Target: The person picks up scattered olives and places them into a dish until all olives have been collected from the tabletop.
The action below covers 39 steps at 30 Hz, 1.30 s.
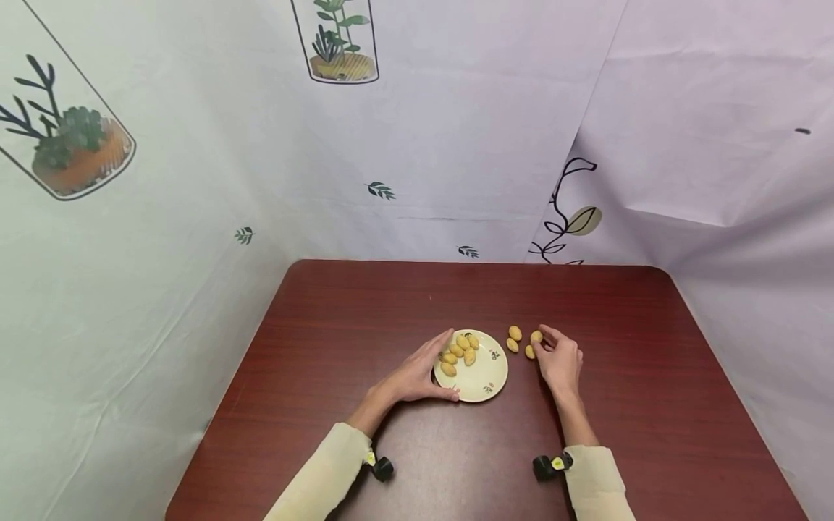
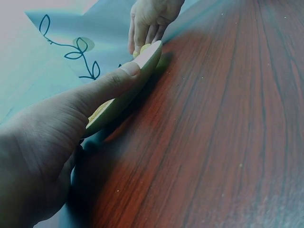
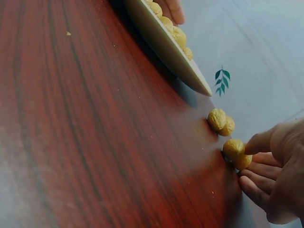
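A round cream plate (image 1: 485,373) with small printed flowers lies on the table, bearing several small yellow oval fruits (image 1: 470,356) with wrinkled skin, mostly on its left side. My left hand (image 1: 417,370) holds the plate's left edge, thumb at the near rim and fingers round the far side. To the right of the plate, my right hand (image 1: 562,362) pinches one yellow fruit (image 1: 536,337) between thumb and fingers, at table height. Another fruit (image 1: 531,352) lies against it, just by the thumb. Two more fruits (image 3: 217,119) sit together between that hand and the plate.
The dark red wooden table (image 1: 339,311) has rounded far corners. Pale printed cloth (image 1: 456,145) hangs behind it and at both sides. A dark wrist camera (image 1: 382,469) sits at the left cuff, another camera (image 1: 544,468) at the right cuff.
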Motion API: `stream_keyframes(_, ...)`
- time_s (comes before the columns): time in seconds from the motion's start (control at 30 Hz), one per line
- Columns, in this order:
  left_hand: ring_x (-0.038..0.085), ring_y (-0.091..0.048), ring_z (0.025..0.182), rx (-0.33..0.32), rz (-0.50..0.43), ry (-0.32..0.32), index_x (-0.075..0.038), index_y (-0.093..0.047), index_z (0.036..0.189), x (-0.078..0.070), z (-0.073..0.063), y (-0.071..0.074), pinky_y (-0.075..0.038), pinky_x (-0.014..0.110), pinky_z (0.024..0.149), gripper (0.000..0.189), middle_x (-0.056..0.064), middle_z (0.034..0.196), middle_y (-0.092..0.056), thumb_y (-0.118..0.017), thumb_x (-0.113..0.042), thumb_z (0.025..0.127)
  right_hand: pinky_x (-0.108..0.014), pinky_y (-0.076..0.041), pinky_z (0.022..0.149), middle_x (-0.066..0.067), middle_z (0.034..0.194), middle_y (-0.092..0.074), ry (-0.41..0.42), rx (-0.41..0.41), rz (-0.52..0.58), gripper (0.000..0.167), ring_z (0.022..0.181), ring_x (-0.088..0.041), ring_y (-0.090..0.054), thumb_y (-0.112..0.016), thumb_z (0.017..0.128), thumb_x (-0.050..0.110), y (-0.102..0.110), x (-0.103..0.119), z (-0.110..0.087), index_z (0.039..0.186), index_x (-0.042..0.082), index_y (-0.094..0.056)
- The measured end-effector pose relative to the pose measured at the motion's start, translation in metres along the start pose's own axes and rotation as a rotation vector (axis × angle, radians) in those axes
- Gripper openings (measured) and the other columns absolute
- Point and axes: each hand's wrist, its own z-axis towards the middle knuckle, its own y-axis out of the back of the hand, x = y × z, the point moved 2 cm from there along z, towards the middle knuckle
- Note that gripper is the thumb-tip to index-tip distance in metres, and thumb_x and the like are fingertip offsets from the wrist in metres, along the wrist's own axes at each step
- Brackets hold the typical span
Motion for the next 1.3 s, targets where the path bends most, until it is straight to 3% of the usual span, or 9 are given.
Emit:
stream_keyframes(0.33,0.024,-0.019,0.161,0.01,-0.003,0.015,-0.009,-0.012,0.172,0.0005,-0.0008,0.0006,-0.026,0.047,0.127,0.131,0.01,0.177,-0.018,-0.093,-0.054,0.079,-0.053,-0.057,0.095,-0.024,0.122,-0.073,-0.014,-0.005,0.027,0.037,0.107,-0.041,-0.074,-0.077,0.094,0.004,0.0013,-0.0021,0.0005,0.129,-0.004,-0.073)
stream_keyframes(0.43,0.023,-0.019,0.161,0.011,-0.008,0.019,-0.01,-0.013,0.172,0.0009,-0.0008,0.0005,-0.026,0.047,0.127,0.131,0.01,0.177,-0.018,-0.093,-0.053,0.078,-0.024,-0.059,0.086,-0.025,0.122,-0.073,-0.01,0.002,0.042,0.036,0.107,-0.041,-0.074,-0.077,0.093,0.003,0.002,-0.0033,0.0012,0.129,-0.006,-0.073)
stream_keyframes(0.57,0.023,-0.019,0.161,0.012,-0.004,0.019,-0.009,-0.012,0.172,0.0011,-0.0007,0.0006,-0.025,0.046,0.127,0.132,0.01,0.177,-0.018,-0.093,-0.054,0.078,0.005,-0.036,0.07,-0.026,0.122,-0.073,-0.013,0.014,0.068,0.036,0.108,-0.042,-0.074,-0.077,0.093,0.001,0.0028,-0.0041,0.0024,0.128,-0.007,-0.072)
stream_keyframes(0.83,0.024,-0.02,0.161,0.013,-0.005,0.019,-0.009,-0.011,0.172,0.0002,-0.0011,0.0008,-0.026,0.047,0.127,0.132,0.01,0.177,-0.017,-0.093,-0.054,0.078,0.003,-0.041,0.07,-0.027,0.122,-0.073,-0.019,0.021,0.101,0.037,0.108,-0.042,-0.074,-0.077,0.091,0.0,0.0047,-0.0032,0.0016,0.127,-0.009,-0.072)
stream_keyframes(1.07,0.026,-0.021,0.161,0.01,0.001,0.013,-0.007,-0.012,0.171,-0.0007,-0.001,0.0007,-0.026,0.049,0.126,0.132,0.013,0.176,-0.019,-0.094,-0.053,0.078,-0.005,-0.05,0.077,-0.028,0.121,-0.073,-0.014,-0.008,0.133,0.036,0.111,-0.044,-0.072,-0.077,0.09,-0.003,0.0072,-0.0033,-0.0006,0.125,-0.011,-0.072)
stream_keyframes(1.3,0.024,-0.019,0.161,0.018,-0.01,0.025,-0.008,-0.012,0.171,-0.0019,0.0,0.0026,-0.025,0.047,0.127,0.131,0.013,0.176,-0.019,-0.094,-0.051,0.079,-0.006,-0.051,0.081,-0.025,0.121,-0.074,0.004,-0.023,0.205,0.036,0.113,-0.041,-0.072,-0.078,0.09,-0.005,0.0092,-0.0005,0.0002,0.125,-0.009,-0.072)
